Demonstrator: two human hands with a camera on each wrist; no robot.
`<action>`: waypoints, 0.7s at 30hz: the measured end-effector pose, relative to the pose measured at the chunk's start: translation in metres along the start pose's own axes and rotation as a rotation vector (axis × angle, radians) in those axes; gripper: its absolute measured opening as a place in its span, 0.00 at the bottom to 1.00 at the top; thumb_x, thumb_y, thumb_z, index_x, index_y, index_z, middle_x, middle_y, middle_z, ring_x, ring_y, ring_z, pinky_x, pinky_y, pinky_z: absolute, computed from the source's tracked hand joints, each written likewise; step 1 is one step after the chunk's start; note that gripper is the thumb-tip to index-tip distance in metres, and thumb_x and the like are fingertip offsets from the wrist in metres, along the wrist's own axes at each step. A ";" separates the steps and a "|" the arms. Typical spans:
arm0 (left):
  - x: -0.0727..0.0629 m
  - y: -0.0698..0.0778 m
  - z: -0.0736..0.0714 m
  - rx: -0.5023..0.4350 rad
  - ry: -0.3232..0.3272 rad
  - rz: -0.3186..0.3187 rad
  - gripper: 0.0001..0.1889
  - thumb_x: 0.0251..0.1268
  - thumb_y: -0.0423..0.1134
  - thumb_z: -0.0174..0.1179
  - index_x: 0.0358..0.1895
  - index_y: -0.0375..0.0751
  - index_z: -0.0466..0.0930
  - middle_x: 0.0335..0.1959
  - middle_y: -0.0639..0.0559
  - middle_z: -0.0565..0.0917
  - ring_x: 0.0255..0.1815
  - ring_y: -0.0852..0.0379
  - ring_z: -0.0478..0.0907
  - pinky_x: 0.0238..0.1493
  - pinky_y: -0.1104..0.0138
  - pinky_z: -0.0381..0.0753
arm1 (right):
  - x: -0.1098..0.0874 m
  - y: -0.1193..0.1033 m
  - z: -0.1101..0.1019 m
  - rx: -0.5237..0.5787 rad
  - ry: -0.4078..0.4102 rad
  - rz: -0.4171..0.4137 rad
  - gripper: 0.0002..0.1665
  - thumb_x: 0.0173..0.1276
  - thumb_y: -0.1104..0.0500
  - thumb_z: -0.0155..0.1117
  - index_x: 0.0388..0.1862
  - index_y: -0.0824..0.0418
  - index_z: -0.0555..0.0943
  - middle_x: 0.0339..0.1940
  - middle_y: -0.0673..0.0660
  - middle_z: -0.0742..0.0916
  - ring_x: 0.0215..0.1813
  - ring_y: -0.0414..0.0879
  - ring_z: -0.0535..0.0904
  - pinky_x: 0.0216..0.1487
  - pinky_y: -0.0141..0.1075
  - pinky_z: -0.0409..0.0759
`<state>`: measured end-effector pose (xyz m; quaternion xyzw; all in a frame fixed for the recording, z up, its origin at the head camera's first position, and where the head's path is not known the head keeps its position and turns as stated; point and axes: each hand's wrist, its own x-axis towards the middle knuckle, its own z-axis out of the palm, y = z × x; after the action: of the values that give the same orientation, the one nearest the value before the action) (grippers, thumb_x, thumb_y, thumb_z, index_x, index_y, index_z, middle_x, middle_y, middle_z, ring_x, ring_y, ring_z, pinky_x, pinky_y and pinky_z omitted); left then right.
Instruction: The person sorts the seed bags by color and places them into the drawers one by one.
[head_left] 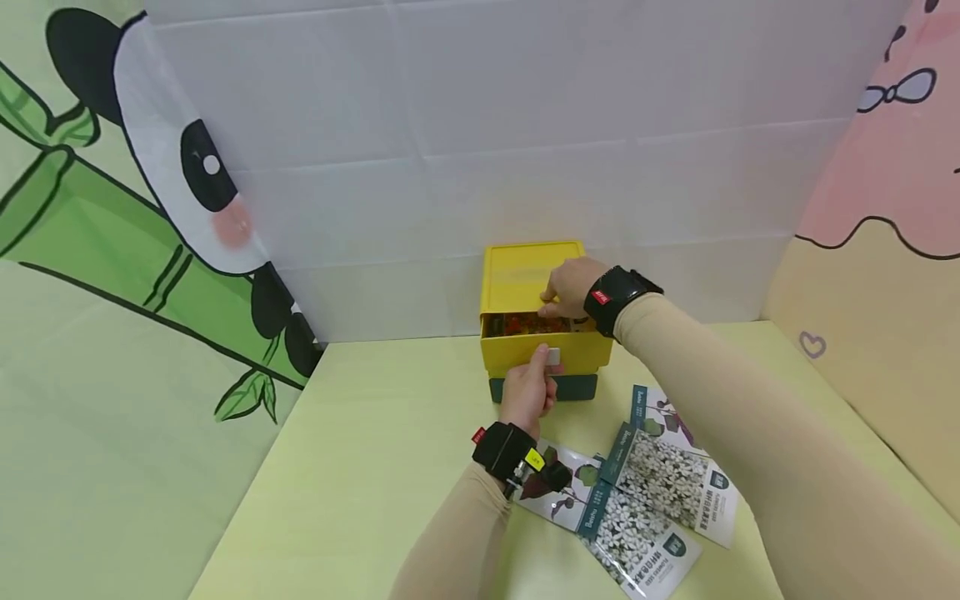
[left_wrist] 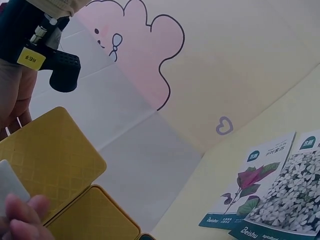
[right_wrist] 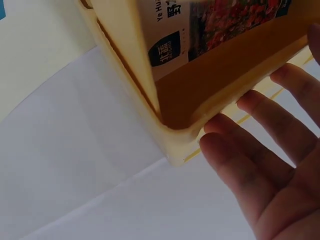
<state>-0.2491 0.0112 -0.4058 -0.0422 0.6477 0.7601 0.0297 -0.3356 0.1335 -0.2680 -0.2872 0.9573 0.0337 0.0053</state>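
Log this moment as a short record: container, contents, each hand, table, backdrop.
container: yellow box above a dark green base, its yellow lid partly open
contents: includes a red-flower packet
left hand: touches box front beside white tab
right hand: holds lid's front edge
table: at least four flower-picture packets
backdrop: panda drawing left, pink figure right

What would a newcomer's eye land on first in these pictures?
Probably the bright yellow box at the back of the table, with the left hand at its front and the right hand at its top. Next, perhaps, the big panda drawing on the left, then the overlapping flower packets in front of the box, toward the right.
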 end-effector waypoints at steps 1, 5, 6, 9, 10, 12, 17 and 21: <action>0.002 0.000 0.002 -0.001 -0.004 0.002 0.34 0.65 0.64 0.52 0.41 0.30 0.85 0.14 0.54 0.69 0.13 0.61 0.62 0.14 0.73 0.58 | 0.000 0.002 0.000 0.008 -0.004 0.010 0.24 0.69 0.43 0.60 0.56 0.56 0.83 0.49 0.58 0.87 0.48 0.55 0.83 0.51 0.46 0.79; 0.011 0.000 0.011 -0.002 -0.021 -0.005 0.34 0.65 0.65 0.52 0.40 0.33 0.86 0.15 0.54 0.69 0.13 0.61 0.63 0.15 0.73 0.61 | 0.002 0.014 0.002 0.006 -0.011 0.043 0.25 0.70 0.40 0.57 0.54 0.54 0.85 0.37 0.56 0.89 0.34 0.50 0.82 0.38 0.41 0.80; 0.014 0.000 0.012 0.001 -0.023 -0.008 0.34 0.65 0.66 0.52 0.40 0.33 0.86 0.15 0.54 0.69 0.13 0.60 0.63 0.15 0.73 0.61 | 0.003 0.016 0.003 0.006 -0.009 0.047 0.25 0.70 0.39 0.56 0.53 0.53 0.85 0.32 0.55 0.89 0.30 0.48 0.81 0.35 0.39 0.79; 0.021 0.000 0.013 0.013 -0.021 -0.017 0.34 0.65 0.66 0.51 0.40 0.35 0.86 0.15 0.53 0.69 0.14 0.60 0.63 0.15 0.72 0.59 | 0.006 0.020 0.004 -0.002 -0.006 0.035 0.26 0.70 0.37 0.55 0.52 0.52 0.86 0.18 0.52 0.84 0.20 0.45 0.73 0.26 0.35 0.72; 0.024 0.000 0.013 0.014 -0.019 -0.017 0.34 0.66 0.66 0.51 0.40 0.34 0.86 0.15 0.53 0.69 0.13 0.60 0.63 0.14 0.72 0.58 | 0.007 0.019 0.004 -0.004 -0.004 0.026 0.27 0.70 0.37 0.55 0.53 0.53 0.85 0.16 0.51 0.82 0.19 0.44 0.71 0.25 0.34 0.70; 0.030 0.001 0.012 0.011 -0.014 -0.015 0.33 0.66 0.65 0.50 0.42 0.33 0.86 0.15 0.53 0.68 0.13 0.60 0.62 0.14 0.72 0.57 | 0.009 0.018 0.003 -0.001 0.001 0.006 0.27 0.69 0.37 0.55 0.53 0.53 0.85 0.14 0.50 0.81 0.18 0.44 0.68 0.23 0.33 0.66; 0.045 0.003 0.011 0.026 -0.003 -0.017 0.34 0.67 0.65 0.49 0.44 0.33 0.85 0.15 0.53 0.68 0.13 0.59 0.63 0.15 0.71 0.58 | 0.015 0.016 0.001 -0.001 0.006 -0.005 0.30 0.67 0.35 0.57 0.55 0.54 0.84 0.25 0.55 0.87 0.21 0.45 0.72 0.25 0.33 0.65; 0.054 0.002 0.013 0.037 0.009 -0.027 0.32 0.67 0.64 0.49 0.43 0.35 0.85 0.15 0.53 0.69 0.13 0.58 0.63 0.14 0.70 0.58 | 0.019 0.021 0.003 -0.009 0.008 -0.004 0.31 0.64 0.33 0.59 0.54 0.54 0.85 0.27 0.55 0.88 0.22 0.45 0.72 0.25 0.33 0.64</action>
<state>-0.3038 0.0232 -0.4070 -0.0540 0.6611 0.7474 0.0378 -0.3628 0.1403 -0.2701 -0.2894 0.9565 0.0369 0.0003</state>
